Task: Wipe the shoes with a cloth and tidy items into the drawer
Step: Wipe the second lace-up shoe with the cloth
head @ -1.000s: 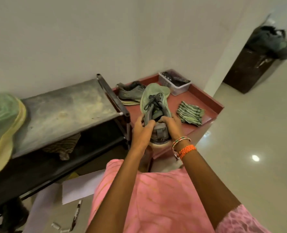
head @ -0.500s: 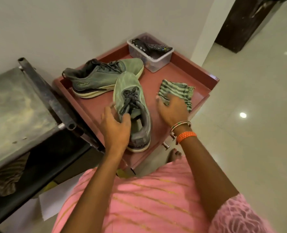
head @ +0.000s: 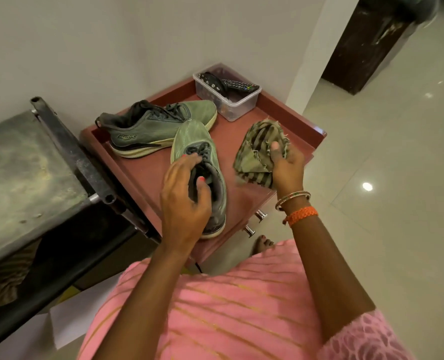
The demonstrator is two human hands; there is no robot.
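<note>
Her left hand has its grip curled into the collar of the near shoe, thumb tucked inside, fingers over the laces. Her right hand has its grip bunched tight on the striped cloth, lifted just beside that shoe. Both shoes sit on the red table; the second shoe lies behind, toe-to-toe, near a clear tub of remotes.

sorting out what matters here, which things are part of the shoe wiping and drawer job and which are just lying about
Part of the job:
near shoe, held by left hand
far shoe
striped cloth, gripped by right hand
drawer knobs

Just lying about:
clear tub with remote
dusty metal rack
</note>
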